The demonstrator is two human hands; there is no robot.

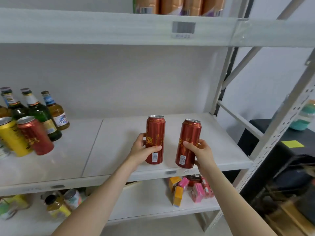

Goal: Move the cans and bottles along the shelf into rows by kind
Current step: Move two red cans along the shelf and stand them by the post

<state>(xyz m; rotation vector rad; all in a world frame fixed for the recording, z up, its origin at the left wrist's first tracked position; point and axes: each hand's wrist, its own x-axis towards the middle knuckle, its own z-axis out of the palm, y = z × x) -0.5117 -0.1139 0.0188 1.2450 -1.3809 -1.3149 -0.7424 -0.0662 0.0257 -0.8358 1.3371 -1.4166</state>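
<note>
1. Nearest, my left hand (141, 150) clasps a red can (156, 133) mid-body; my right hand (202, 155) clasps the twin can (189, 138), just right of those fingers, at the shelf (119, 133) front.
2. Rigid, slick, likely heavy: mid-body grips suit.

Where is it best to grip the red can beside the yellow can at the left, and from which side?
Grip the red can around its middle, from the front right: its round body is bare there, while the yellow can crowds its left and a green bottle stands close behind.
</note>
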